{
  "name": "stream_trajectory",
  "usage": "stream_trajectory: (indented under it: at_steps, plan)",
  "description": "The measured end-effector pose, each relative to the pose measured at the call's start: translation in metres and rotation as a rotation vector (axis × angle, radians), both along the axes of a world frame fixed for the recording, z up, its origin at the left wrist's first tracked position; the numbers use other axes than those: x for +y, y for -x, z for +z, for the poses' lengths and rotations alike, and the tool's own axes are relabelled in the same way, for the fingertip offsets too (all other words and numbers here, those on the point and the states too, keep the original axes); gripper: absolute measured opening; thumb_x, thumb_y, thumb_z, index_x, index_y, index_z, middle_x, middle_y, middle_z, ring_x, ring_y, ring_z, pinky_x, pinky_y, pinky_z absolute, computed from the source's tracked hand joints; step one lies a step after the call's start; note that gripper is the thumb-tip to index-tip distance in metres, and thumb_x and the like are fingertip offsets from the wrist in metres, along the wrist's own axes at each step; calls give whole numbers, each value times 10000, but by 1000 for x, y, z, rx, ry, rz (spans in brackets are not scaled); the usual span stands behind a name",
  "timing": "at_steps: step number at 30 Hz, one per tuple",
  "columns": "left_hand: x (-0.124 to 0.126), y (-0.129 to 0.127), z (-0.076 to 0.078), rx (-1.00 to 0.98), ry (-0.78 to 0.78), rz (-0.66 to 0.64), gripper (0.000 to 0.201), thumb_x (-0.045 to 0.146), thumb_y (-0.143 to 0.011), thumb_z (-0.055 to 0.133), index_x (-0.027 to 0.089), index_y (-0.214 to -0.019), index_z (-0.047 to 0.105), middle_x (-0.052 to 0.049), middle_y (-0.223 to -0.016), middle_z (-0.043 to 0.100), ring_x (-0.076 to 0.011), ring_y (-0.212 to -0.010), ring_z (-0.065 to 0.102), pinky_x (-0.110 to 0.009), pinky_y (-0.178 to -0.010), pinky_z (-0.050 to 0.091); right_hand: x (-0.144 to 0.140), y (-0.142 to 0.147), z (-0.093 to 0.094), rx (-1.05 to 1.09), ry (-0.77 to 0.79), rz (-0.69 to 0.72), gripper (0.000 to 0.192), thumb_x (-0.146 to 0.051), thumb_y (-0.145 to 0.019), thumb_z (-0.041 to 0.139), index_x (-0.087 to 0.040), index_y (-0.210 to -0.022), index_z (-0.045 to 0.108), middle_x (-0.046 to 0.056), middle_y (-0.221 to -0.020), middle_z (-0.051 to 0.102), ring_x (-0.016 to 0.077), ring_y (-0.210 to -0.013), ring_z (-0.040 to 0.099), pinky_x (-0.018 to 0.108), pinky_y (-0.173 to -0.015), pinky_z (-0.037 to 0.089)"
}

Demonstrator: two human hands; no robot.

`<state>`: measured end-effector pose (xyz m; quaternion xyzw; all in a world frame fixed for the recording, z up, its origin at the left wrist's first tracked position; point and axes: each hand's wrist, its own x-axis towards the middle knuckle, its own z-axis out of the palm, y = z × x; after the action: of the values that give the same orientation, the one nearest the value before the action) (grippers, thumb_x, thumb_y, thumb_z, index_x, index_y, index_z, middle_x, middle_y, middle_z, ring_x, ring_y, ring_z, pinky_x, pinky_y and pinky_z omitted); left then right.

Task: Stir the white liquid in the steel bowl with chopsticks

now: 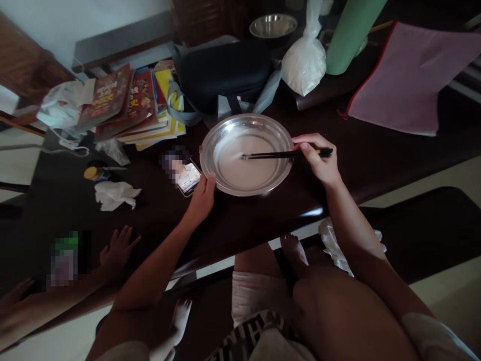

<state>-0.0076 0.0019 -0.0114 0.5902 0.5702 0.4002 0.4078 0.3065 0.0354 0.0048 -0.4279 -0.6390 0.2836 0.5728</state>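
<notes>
A shallow round metal bowl (246,190) rests on the dark table near its front edge, with a pale, milky liquid (240,145) in the bottom. My left hand (204,196) grips the bowl's lower left rim with its fingers closed. My right hand (319,158) is closed around a pair of dark chopsticks (274,155) at the bowl's right side. Their tips dip into the liquid near the middle. A phone (189,179) with a lit screen lies just left of the bowl, close to my left hand.
Behind the bowl stand a black bag (227,70), a knotted plastic bag of white powder (305,62) and another metal bowl (273,26). Books (108,103) and a crumpled tissue (115,194) lie left. A pink cloth bag (398,85) is right. Another person's hand (119,248) rests on the table.
</notes>
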Motion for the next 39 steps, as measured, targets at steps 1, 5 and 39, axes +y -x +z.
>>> stream_trajectory:
  at_steps: [1, 5, 39]
  plan:
    - [0, 0, -1, -3, 2, -2, 513, 548, -948, 403, 187, -1278, 559, -103, -1272, 623, -251, -1374, 447, -503, -1210, 258, 0, 0, 0, 22, -15, -23, 250, -489, -881, 591, -292, -957, 725, -8, -820, 729, 158, -762, 730, 317, -724, 590]
    - [1, 2, -3, -19, 3, -7, 489, 533, -949, 409, 197, -1266, 570, -103, -1243, 634, -247, -1374, 450, -501, -1214, 242, -1, 0, 1, 44, 17, 2, 247, -489, -883, 589, -291, -946, 722, -16, -760, 717, 157, -718, 724, 318, -694, 590]
    - [1, 2, 0, -8, 0, -14, 479, 506, -959, 410, 182, -1278, 560, -107, -1294, 614, -246, -1377, 444, -483, -1214, 249, -1, 1, 2, -2, 38, 47, 248, -490, -871, 606, -292, -956, 728, -5, -832, 730, 161, -761, 732, 320, -725, 593]
